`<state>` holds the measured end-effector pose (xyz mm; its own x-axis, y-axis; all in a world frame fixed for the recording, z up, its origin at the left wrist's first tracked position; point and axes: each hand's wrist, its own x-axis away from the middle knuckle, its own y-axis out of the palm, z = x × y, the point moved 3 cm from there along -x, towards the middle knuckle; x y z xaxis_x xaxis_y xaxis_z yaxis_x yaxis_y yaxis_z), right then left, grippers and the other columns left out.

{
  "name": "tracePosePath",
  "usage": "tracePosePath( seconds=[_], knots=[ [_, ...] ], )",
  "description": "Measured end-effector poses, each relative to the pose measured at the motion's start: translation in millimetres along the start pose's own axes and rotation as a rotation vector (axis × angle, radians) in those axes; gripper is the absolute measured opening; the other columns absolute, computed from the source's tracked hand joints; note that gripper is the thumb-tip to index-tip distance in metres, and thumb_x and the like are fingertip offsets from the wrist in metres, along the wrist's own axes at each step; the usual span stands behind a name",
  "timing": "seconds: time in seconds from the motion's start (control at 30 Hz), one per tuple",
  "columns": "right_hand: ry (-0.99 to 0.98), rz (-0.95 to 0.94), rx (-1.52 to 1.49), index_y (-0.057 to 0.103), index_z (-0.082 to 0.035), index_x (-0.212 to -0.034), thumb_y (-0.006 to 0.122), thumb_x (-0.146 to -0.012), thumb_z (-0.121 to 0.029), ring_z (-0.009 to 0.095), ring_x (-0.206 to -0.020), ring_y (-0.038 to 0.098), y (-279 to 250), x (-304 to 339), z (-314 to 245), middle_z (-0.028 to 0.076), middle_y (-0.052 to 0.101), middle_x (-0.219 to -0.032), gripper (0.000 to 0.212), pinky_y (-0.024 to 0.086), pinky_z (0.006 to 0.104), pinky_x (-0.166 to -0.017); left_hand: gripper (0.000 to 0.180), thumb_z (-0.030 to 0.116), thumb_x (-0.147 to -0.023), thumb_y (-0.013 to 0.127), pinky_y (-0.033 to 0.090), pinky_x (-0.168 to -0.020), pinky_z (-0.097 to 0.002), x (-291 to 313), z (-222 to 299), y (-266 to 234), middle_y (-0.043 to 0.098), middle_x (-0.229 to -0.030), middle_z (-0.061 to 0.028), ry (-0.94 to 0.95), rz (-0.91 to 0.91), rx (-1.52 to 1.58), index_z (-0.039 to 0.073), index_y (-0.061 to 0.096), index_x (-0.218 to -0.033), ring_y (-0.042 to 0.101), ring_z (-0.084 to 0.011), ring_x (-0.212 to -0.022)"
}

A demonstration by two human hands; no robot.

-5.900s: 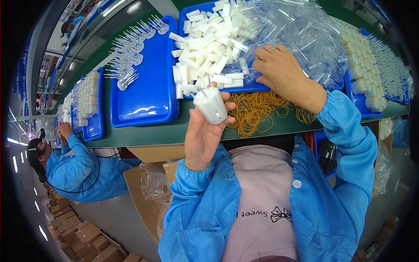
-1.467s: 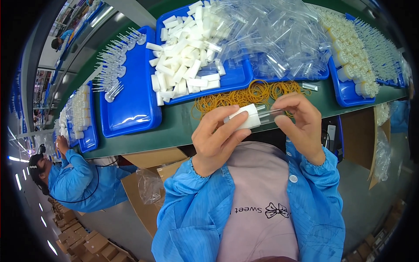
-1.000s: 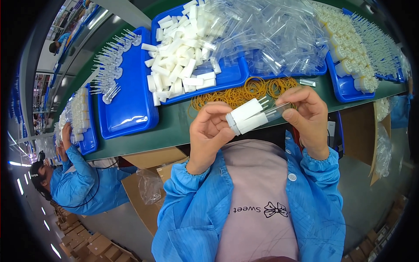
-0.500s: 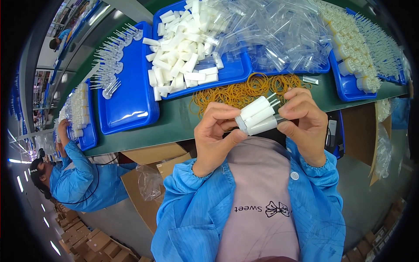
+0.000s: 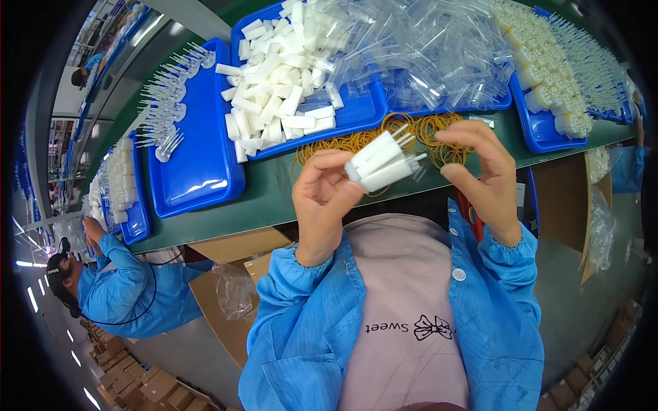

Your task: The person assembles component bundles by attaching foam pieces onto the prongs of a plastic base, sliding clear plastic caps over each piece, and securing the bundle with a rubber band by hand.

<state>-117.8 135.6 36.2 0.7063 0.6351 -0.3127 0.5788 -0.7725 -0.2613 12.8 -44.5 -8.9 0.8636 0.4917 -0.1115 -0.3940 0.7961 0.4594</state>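
My left hand (image 5: 322,205) grips a white pronged piece (image 5: 382,163) by its round base, tilted over the table's near edge. White oblong blocks sit on the prongs, whose thin tips stick out at the right. Clear plastic shows at the end of the lower block, perhaps a sleeve. My right hand (image 5: 490,181) is a short way to the right, thumb and fingers apart with nothing between them. Just beyond both hands lie orange rubber bands (image 5: 432,130). White blocks (image 5: 274,89) and clear plastic sleeves (image 5: 439,55) are heaped in blue trays at the back.
A blue tray (image 5: 195,181) at left has white pronged pieces (image 5: 163,113) along its far side. At right, a blue tray (image 5: 538,137) holds stacked yellowish-white parts (image 5: 541,75). An open carton (image 5: 229,288) stands below the table. Farther left works another person in a blue sleeve (image 5: 130,274).
My right hand has let go of the piece's prong end, moved right and opened. My left hand has moved slightly left and up with the piece.
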Motion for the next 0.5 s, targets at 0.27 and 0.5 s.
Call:
tracePosePath(
  seconds=[0.27,0.5],
  knots=[
    [-0.314,-0.289,0.753,0.065,-0.008,-0.086,0.065,-0.071,-0.006,0.024,-0.083,0.051,26,15,35,0.005,0.054,-0.089,0.016,0.042,0.0368,-0.071,0.034,-0.001,-0.08,0.059,0.047,-0.087,-0.0328,-1,5,-1,0.058,-0.108,-0.0111,-0.083,0.042,0.053,-0.001,0.052,-0.114,0.058,-0.0184,-0.1],
    [-0.501,-0.176,0.639,0.061,-0.006,-0.096,0.073,-0.067,-0.01,0.025,-0.077,0.058,16,9,42,0.007,0.059,-0.089,0.031,0.047,0.0333,-0.066,0.035,-0.001,-0.079,0.06,0.048,-0.088,-0.0335,-2,5,0,0.056,-0.109,-0.0108,-0.028,0.002,0.014,-0.002,0.052,-0.113,0.058,-0.0192,-0.102]
  ],
)
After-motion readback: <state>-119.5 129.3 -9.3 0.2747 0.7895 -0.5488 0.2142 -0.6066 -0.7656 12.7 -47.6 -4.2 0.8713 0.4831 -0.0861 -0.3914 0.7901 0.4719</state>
